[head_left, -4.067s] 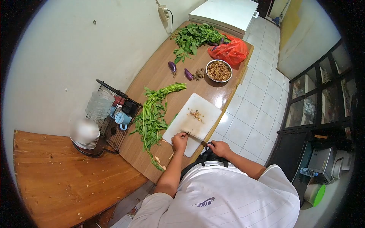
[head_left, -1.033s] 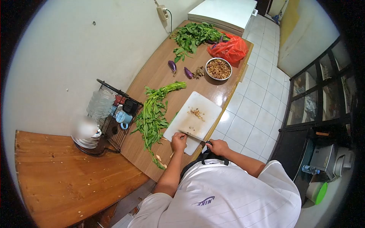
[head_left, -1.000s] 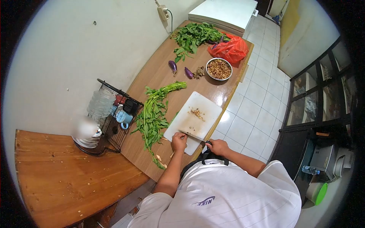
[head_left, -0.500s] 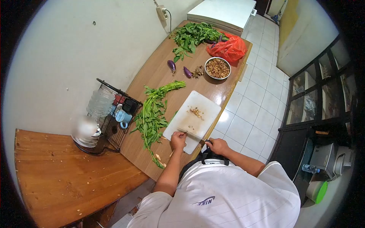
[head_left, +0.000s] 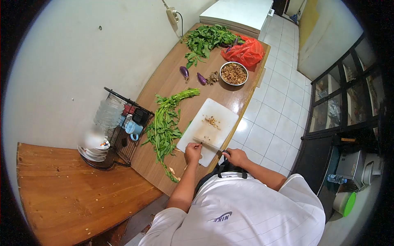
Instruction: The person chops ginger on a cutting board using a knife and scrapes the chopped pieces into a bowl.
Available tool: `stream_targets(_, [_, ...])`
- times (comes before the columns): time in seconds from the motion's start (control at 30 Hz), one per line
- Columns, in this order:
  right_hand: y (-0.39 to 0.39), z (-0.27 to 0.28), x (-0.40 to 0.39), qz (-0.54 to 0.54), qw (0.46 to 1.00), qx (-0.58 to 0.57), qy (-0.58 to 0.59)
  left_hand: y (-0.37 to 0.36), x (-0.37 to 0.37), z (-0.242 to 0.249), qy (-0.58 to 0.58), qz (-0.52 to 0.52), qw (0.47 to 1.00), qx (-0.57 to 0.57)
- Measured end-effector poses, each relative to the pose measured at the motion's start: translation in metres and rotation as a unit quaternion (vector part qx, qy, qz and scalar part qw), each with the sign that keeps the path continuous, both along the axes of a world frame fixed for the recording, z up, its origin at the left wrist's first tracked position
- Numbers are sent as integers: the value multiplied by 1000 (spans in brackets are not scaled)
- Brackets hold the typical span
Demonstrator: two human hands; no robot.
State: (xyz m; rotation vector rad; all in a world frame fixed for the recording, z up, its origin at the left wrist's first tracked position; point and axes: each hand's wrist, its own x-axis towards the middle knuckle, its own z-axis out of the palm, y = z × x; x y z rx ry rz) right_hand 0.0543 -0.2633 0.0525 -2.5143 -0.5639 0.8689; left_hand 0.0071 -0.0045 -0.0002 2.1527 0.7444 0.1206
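Note:
My right hand [head_left: 236, 157] grips the black handle of a knife [head_left: 210, 144] at the near right edge of a white cutting board [head_left: 221, 105]. The knife's thin blade lies across the near part of the board, pointing left. My left hand [head_left: 193, 153] rests on the board's near left side, fingers pinched by the blade; a small dark piece seems to be in them, too small to name. Small chopped brown pieces [head_left: 211, 121] lie mid-board, with a few crumbs closer to the blade. Beyond the board stands a metal bowl [head_left: 234, 74] of similar brown pieces.
Left of the board lies a bunch of leafy greens [head_left: 164, 119]. Two small eggplants [head_left: 184, 72] lie farther back, near more greens [head_left: 207, 41] and a red plastic bag [head_left: 246, 53]. A black dish rack [head_left: 127, 143] with cups and plates stands at left.
The view has shifted slightly. The knife blade is tilted a little differently and shows more of its length beside my left fingers. Both hands stay in nearly the same place.

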Motion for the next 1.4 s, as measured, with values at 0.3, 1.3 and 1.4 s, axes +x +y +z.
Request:
stream_targets(0.3, [15,-1,-5,12,1000,9,-16,-3,-1,4,24,0,999,35])
stream_targets(1.3, [19,-7,-6,27,999,18,-6,-4,-8,-11,12,-10,997,72])
stream_targets(1.4, [16,-4,-8,21,1000,-10,10,4,-9,-16,6,-19,996,85])
